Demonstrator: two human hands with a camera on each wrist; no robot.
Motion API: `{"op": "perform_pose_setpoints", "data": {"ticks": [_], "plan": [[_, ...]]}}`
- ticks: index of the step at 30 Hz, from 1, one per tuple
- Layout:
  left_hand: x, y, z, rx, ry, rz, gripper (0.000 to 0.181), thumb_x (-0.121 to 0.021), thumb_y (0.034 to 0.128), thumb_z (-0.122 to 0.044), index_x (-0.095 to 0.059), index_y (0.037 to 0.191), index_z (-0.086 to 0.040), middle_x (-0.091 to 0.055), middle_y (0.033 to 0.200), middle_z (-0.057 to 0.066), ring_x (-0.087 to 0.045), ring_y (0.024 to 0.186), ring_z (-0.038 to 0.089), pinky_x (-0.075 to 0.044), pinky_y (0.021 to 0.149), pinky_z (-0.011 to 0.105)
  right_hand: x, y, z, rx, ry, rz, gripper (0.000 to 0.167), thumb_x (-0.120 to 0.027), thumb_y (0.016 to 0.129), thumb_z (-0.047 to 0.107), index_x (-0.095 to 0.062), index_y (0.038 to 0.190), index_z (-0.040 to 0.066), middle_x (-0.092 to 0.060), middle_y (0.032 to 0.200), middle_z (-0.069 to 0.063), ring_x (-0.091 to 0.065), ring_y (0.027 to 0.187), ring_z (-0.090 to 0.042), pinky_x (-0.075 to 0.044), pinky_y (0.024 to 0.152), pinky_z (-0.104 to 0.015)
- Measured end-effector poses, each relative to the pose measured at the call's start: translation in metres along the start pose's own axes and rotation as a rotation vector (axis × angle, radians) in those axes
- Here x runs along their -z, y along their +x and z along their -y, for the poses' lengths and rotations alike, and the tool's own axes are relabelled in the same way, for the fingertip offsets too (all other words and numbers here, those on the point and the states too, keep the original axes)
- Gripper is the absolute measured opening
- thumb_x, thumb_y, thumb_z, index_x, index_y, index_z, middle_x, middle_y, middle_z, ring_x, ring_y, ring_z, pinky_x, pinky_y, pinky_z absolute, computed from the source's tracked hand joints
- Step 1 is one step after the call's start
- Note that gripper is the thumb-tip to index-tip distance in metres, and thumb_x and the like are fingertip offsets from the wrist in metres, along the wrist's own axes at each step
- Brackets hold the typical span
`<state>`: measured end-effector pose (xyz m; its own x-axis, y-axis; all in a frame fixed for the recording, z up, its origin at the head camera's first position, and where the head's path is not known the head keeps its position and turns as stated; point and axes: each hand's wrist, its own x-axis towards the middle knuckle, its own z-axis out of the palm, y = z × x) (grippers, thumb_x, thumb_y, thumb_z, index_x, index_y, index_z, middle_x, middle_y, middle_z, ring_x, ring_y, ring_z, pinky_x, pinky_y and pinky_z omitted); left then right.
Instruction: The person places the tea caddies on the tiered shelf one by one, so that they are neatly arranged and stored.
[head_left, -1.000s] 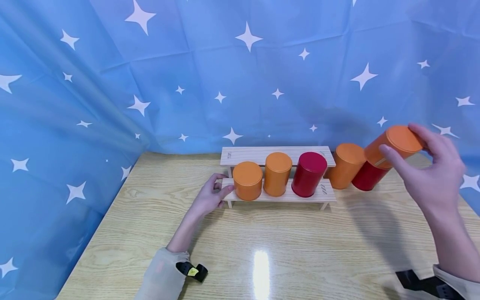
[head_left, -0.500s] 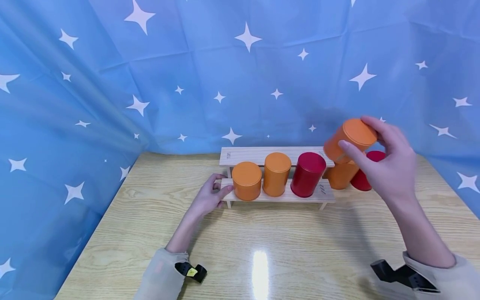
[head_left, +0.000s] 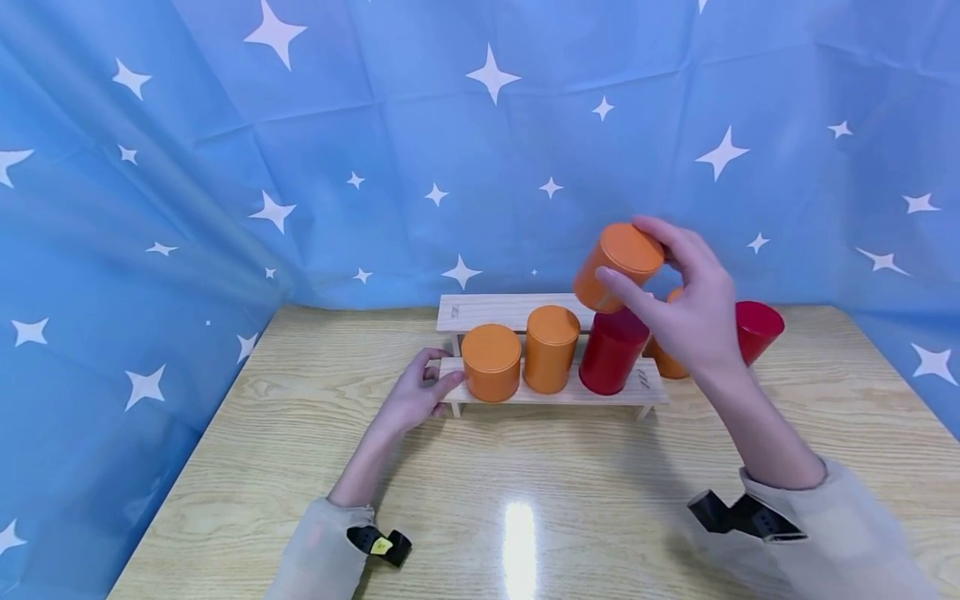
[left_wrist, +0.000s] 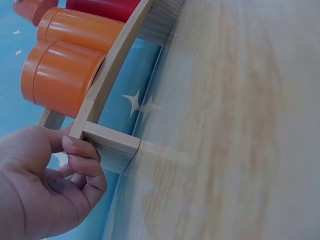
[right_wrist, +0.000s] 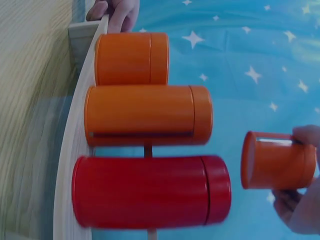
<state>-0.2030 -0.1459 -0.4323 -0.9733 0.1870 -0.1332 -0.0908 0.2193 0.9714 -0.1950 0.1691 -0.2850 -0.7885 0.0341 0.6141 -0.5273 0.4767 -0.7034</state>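
A two-tier wooden rack (head_left: 517, 312) stands at the back of the table. My left hand (head_left: 412, 395) grips the left end of its lower board, thumb and curled fingers pinching the board end (left_wrist: 79, 125) in the left wrist view. Along that board stand a short orange canister (head_left: 491, 363), a taller orange canister (head_left: 552, 350) and a tall red canister (head_left: 611, 358). High over the right part of the upper board, my right hand (head_left: 686, 300) holds another orange canister (head_left: 611, 267), tilted, between thumb and fingers. The right wrist view shows this held canister (right_wrist: 275, 162) apart from the others.
Right of the rack, an orange canister (head_left: 670, 365) is mostly hidden behind my right hand. Beside it stands a red canister (head_left: 757, 327), partly covered. A blue curtain with white stars (head_left: 420, 150) hangs behind the wooden table (head_left: 450, 492).
My right hand has carried the orange canister leftward, from above the canisters at the right to over the rack's upper board. My left hand has kept its hold on the rack.
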Motion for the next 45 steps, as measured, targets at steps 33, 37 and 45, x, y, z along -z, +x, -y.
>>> {"op": "perform_pose_setpoints", "data": {"ticks": [33,37,45], "plan": [[0.001,0.0,0.002,-0.001,-0.003,0.001,0.045,-0.067,0.0998,-0.021,-0.046,0.137,-0.007,-0.048,0.078,0.004,-0.044,0.051,0.013,-0.041,0.05,0.025,-0.098,0.025,-0.006,-0.017,0.076,0.264,0.059,-0.082,0.087,0.023,-0.06,0.138,0.005,-0.059,0.126,-0.013,-0.057,0.108,-0.025,-0.047,0.092,-0.042],[0.001,0.001,0.002,-0.004,-0.005,0.005,0.045,-0.067,0.0999,-0.021,-0.046,0.137,-0.006,-0.047,0.077,0.004,-0.044,0.051,0.014,-0.042,0.05,0.025,-0.104,0.027,-0.008,-0.036,0.041,0.324,0.06,-0.082,0.087,0.028,-0.059,0.138,0.006,-0.059,0.126,-0.011,-0.055,0.108,-0.025,-0.047,0.09,-0.041],[0.001,0.001,0.002,-0.004,-0.011,0.003,0.044,-0.067,0.0998,-0.021,-0.047,0.136,-0.007,-0.048,0.077,0.005,-0.044,0.051,0.014,-0.042,0.05,0.025,-0.11,0.032,-0.005,-0.072,-0.008,0.389,0.06,-0.081,0.087,0.033,-0.059,0.138,0.008,-0.059,0.126,-0.009,-0.054,0.109,-0.025,-0.046,0.091,-0.043]]}}
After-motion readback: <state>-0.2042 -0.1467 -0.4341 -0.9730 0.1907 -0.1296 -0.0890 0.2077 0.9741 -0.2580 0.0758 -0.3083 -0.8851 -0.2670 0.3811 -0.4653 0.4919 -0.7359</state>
